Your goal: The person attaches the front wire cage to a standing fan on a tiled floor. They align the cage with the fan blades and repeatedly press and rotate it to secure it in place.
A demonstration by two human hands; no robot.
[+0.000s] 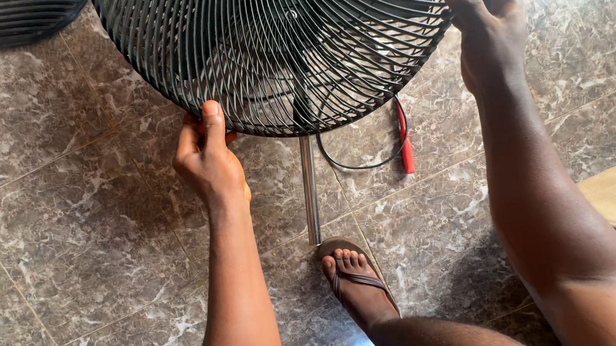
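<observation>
1. Fan guard (273,48): a round black wire grille, filling the upper middle of the head view above the tiled floor (80,241). Its lower rim curves between the two hands.
2. Left hand (209,160): closed on the lower left rim of the guard, thumb pressed up along the wires, fingers curled behind.
3. Right hand (490,23): closed on the right rim of the guard near the top edge of the view, thumb lying over the outer wires; the fingertips are cut off by the frame.
4. Pole (309,190): a bare metal tube running down from under the guard's lowest point to the toes of the foot.
5. Foot (356,283): in a brown sandal, toes touching the lower end of the pole.
6. Cable (353,165): a black loop hanging below the guard, just right of the pole.
7. Red tool (405,140): slim, lying on the floor beside the cable.
8. Second grille (19,16): black, at the top left corner, partly out of view.
</observation>
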